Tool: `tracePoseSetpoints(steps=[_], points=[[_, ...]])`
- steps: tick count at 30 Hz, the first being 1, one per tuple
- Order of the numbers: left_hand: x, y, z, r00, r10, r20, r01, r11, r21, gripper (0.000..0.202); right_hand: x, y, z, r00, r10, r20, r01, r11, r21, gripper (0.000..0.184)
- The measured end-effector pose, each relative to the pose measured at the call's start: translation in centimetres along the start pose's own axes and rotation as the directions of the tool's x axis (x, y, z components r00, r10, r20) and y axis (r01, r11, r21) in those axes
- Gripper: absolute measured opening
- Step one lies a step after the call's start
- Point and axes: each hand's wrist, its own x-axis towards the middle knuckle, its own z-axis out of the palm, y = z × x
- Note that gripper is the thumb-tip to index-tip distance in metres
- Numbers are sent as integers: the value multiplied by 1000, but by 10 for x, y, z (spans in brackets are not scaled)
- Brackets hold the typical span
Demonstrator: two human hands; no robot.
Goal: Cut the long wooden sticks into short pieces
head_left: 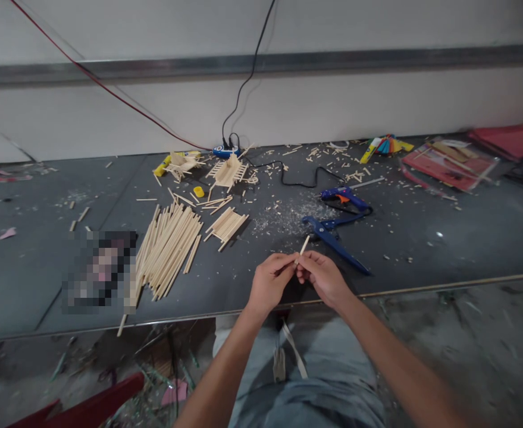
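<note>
Between my two hands, just above the table's front edge, is a short wooden stick (304,244), its pale end pointing up and away. My left hand (271,279) pinches its lower end, and my right hand (322,274) closes on it from the other side. Just beyond my right hand lies a blue hand cutter (332,238) with its handles spread. Behind the cutter rests a blue glue gun (345,198) with an orange trigger. Left of my hands is a small raft-like panel of joined sticks (226,227).
A big pile of wooden sticks (169,246) covers the left middle, beside a blurred dark object (103,267). Two stick models, one a boat-like shape (228,172), stand near a blue power strip (225,151). Offcuts litter the table (422,238). Red packets (448,165) lie far right.
</note>
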Motion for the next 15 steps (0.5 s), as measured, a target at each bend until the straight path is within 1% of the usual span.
tracePoseSetpoints(steps=[7, 15], points=[[0, 5, 0, 999, 18, -34, -16, 998, 65, 23, 0, 0, 2, 1000, -4, -21, 3, 1000, -22, 15], [0, 1, 0, 998, 11, -57, -10, 1000, 13, 20, 0, -1, 2, 1000, -13, -10, 12, 999, -49, 17]])
